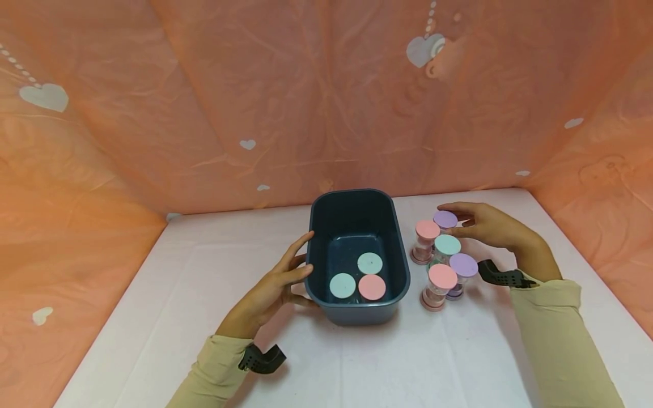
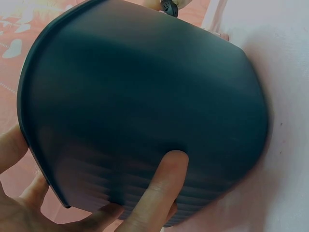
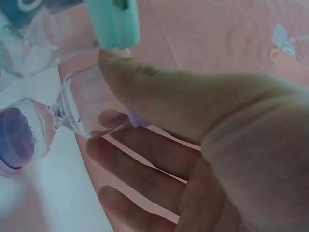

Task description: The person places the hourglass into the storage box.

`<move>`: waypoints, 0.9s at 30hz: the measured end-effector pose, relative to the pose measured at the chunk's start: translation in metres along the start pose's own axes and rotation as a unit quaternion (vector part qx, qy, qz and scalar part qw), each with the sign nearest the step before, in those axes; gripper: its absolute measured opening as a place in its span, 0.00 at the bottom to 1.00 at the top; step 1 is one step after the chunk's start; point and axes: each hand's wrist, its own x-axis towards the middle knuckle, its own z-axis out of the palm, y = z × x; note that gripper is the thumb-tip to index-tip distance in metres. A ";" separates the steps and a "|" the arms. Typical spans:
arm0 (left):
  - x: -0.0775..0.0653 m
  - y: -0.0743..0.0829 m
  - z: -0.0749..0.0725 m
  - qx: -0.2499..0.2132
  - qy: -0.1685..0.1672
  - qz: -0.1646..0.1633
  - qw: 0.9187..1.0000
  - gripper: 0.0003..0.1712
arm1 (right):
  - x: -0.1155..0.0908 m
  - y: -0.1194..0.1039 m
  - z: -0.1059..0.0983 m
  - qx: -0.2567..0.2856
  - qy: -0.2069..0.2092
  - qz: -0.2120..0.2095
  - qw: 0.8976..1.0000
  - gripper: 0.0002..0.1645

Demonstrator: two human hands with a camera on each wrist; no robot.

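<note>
Purple-capped sand timer [image 1: 445,220] stands between right hand's [image 1: 487,226] fingers [image 1: 454,207], beside bin [image 1: 357,198].

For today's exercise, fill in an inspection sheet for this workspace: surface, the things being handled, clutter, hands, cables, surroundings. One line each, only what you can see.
Surface: white table, covered with a creased cloth.
Things handled: dark blue tub holding three sand timers, two teal-capped and one pink-capped; five more timers stand upright in a cluster to the right of the tub, capped pink, purple and teal.
Clutter: nothing seen.
Hands: left hand rests with straight fingers against the tub's outer wall; right hand curls around the far purple timer, thumb by a teal cap.
Cables: nothing seen; black wrist straps only.
Surroundings: orange-pink sheet with pale hearts on three sides.
</note>
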 end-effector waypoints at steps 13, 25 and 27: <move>-0.001 0.000 0.001 -0.010 0.003 -0.002 1.000 0.38 | 0.004 0.003 0.006 0.021 0.000 -0.007 1.000 0.30; 0.000 0.001 0.001 -0.009 0.002 -0.001 1.000 0.37 | -0.003 -0.007 -0.007 0.010 0.061 0.012 0.998 0.31; 0.000 0.001 0.001 -0.009 0.002 -0.002 1.000 0.37 | -0.004 -0.009 -0.009 0.004 0.077 0.023 0.997 0.32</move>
